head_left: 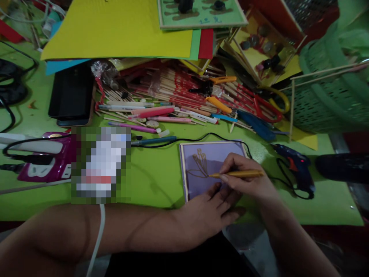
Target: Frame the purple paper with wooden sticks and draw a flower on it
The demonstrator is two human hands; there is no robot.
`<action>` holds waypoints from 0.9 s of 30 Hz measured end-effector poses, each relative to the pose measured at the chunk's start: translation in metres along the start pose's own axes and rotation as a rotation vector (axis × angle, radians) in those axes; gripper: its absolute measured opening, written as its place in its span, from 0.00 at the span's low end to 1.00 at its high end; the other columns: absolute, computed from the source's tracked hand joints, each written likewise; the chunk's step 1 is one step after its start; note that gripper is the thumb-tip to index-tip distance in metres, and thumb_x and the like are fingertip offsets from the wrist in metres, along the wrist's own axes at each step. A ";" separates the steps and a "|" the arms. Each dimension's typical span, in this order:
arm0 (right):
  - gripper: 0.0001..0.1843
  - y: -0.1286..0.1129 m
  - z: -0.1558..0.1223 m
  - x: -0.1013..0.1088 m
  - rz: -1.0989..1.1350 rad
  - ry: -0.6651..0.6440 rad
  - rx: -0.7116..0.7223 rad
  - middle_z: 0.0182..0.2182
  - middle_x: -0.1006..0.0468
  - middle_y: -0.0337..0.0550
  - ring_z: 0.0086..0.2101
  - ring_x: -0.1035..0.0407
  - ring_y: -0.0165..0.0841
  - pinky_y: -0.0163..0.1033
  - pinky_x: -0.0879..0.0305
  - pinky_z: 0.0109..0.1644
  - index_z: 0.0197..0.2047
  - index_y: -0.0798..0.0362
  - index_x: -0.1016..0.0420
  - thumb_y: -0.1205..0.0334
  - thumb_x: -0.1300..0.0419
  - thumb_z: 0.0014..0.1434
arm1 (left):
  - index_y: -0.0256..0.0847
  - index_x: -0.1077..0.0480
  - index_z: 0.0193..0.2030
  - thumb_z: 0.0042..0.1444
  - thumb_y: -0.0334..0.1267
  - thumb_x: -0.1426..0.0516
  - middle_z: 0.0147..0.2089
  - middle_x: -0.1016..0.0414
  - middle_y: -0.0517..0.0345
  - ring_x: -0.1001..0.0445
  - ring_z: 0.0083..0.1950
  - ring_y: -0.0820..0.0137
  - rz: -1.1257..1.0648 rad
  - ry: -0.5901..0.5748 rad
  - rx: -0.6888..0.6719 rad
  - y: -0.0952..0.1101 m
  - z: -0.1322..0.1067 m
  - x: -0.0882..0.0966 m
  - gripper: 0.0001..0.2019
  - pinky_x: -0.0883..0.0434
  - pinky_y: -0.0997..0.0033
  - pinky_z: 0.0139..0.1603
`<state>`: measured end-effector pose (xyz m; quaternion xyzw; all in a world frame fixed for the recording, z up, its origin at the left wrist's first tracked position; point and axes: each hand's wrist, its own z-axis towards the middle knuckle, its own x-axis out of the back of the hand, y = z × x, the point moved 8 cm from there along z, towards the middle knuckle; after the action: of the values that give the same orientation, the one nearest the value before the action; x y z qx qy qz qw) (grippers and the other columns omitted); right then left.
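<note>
A purple card with a pale raised frame (pixel 221 154) lies on the green table near its front edge. Flower stems and leaf outlines drawn in gold (pixel 199 161) show on its left half. My right hand (pixel 248 179) pinches a gold marker pen (pixel 245 174), its tip touching the card at the base of the stems. My left hand (pixel 211 213) rests across the card's lower edge with fingers stretched out and apart, holding nothing. It covers part of the card's bottom side.
A glue gun (pixel 300 169) with a lit red light lies right of the card. Behind are pens (pixel 155 112), wooden sticks (pixel 173 82), scissors (pixel 268 107) and yellow sheets (pixel 123 30). A green basket (pixel 325 92) stands right; a purple power strip (pixel 46 165) and blurred-out phone (pixel 103 165) lie left.
</note>
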<state>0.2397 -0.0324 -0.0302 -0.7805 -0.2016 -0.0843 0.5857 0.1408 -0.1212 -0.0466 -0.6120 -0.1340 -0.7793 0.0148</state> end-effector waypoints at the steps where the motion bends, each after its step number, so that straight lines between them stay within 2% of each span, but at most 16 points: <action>1: 0.05 -0.001 0.000 -0.001 -0.008 -0.009 -0.003 0.24 0.27 0.36 0.24 0.35 0.31 0.36 0.39 0.26 0.30 0.49 0.29 0.61 0.36 0.54 | 0.47 0.36 0.70 0.68 0.38 0.47 0.72 0.35 0.47 0.34 0.70 0.61 -0.008 -0.003 -0.003 0.000 0.000 -0.001 0.24 0.39 0.56 0.70; 4: 0.06 -0.002 0.000 -0.003 -0.030 -0.024 -0.011 0.22 0.28 0.35 0.22 0.36 0.30 0.35 0.41 0.24 0.29 0.49 0.30 0.61 0.36 0.53 | 0.45 0.37 0.71 0.68 0.38 0.46 0.72 0.36 0.45 0.34 0.70 0.60 -0.021 0.000 -0.011 0.001 0.000 -0.001 0.25 0.39 0.54 0.69; 9: 0.04 -0.002 0.000 -0.004 -0.083 -0.022 0.017 0.22 0.28 0.34 0.22 0.36 0.28 0.34 0.41 0.24 0.29 0.50 0.29 0.63 0.37 0.53 | 0.46 0.37 0.70 0.68 0.39 0.46 0.71 0.34 0.48 0.35 0.71 0.60 0.000 -0.019 -0.017 0.001 0.000 -0.001 0.25 0.39 0.56 0.69; 12: 0.04 -0.001 0.000 -0.003 -0.105 -0.006 0.035 0.22 0.28 0.34 0.23 0.35 0.29 0.34 0.41 0.25 0.28 0.50 0.29 0.63 0.37 0.53 | 0.45 0.37 0.71 0.68 0.38 0.46 0.72 0.36 0.45 0.34 0.70 0.59 -0.019 -0.002 -0.014 0.000 0.000 0.000 0.25 0.39 0.56 0.68; 16: 0.05 -0.002 0.001 0.000 -0.100 0.023 0.044 0.23 0.28 0.35 0.23 0.35 0.30 0.35 0.40 0.26 0.28 0.50 0.29 0.62 0.37 0.54 | 0.43 0.39 0.72 0.69 0.37 0.47 0.72 0.38 0.43 0.34 0.70 0.59 -0.026 -0.038 -0.022 0.001 0.000 -0.003 0.26 0.40 0.54 0.69; 22: 0.06 0.005 0.002 0.005 0.039 0.047 0.027 0.26 0.26 0.37 0.25 0.34 0.32 0.37 0.39 0.27 0.31 0.49 0.29 0.59 0.35 0.55 | 0.44 0.39 0.72 0.68 0.38 0.47 0.74 0.40 0.44 0.35 0.71 0.59 -0.011 -0.005 -0.002 0.001 0.000 -0.002 0.26 0.40 0.54 0.69; 27: 0.09 0.012 0.004 0.007 0.172 0.070 0.036 0.34 0.23 0.39 0.33 0.29 0.34 0.38 0.32 0.36 0.40 0.47 0.24 0.57 0.32 0.57 | 0.46 0.38 0.71 0.69 0.38 0.49 0.74 0.40 0.46 0.35 0.71 0.59 0.002 0.014 0.002 0.002 -0.001 -0.002 0.24 0.41 0.54 0.71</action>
<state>0.2507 -0.0299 -0.0395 -0.7808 -0.1149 -0.0575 0.6114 0.1409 -0.1233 -0.0487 -0.6066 -0.1343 -0.7834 0.0171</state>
